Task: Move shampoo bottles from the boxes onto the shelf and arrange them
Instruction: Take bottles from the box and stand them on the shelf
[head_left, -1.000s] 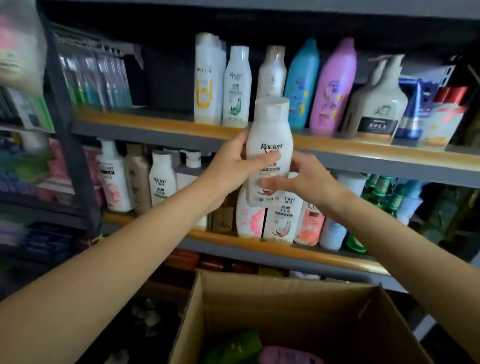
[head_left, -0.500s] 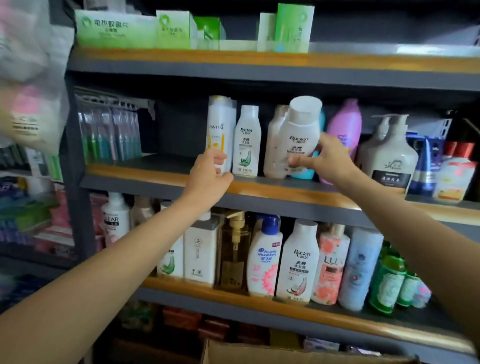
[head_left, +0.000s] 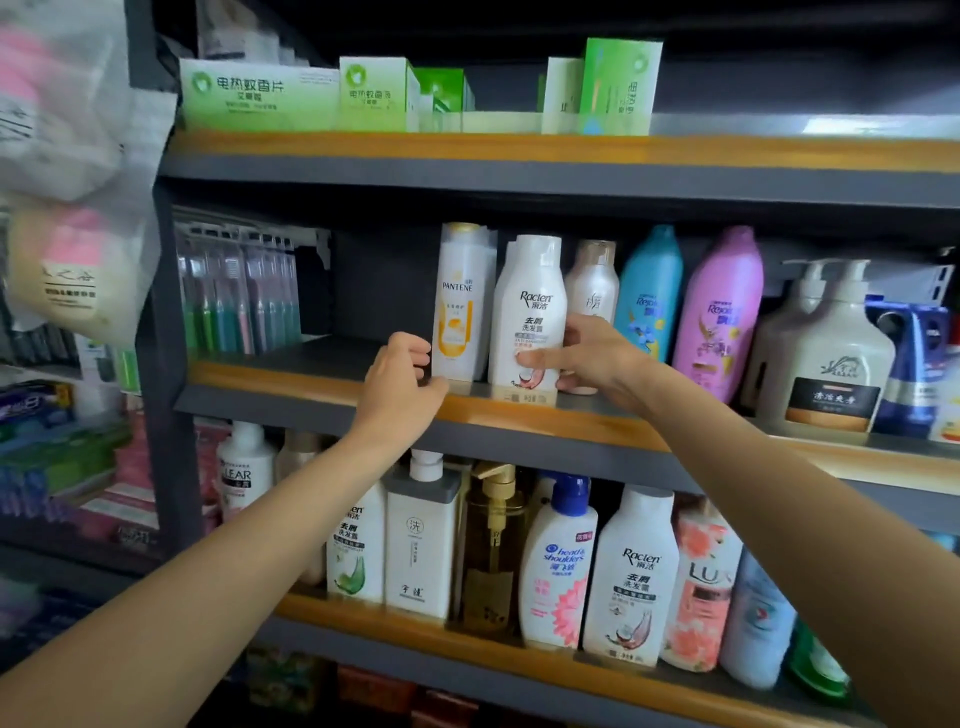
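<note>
head view: white plastic raclen shampoo bottle (head_left: 527, 317) upright at middle shelf (head_left: 322, 382) front edge. right hand (head_left: 597, 358) fingers curl round its lower body; left hand (head_left: 397, 384) pinches white pantene bottle (head_left: 460, 306). likely rigid, smooth, moderately heavy; hold mid-body.

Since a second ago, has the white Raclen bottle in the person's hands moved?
Yes. The Raclen bottle went up from below the middle shelf edge and now stands on it beside the Pantene bottle.
</note>
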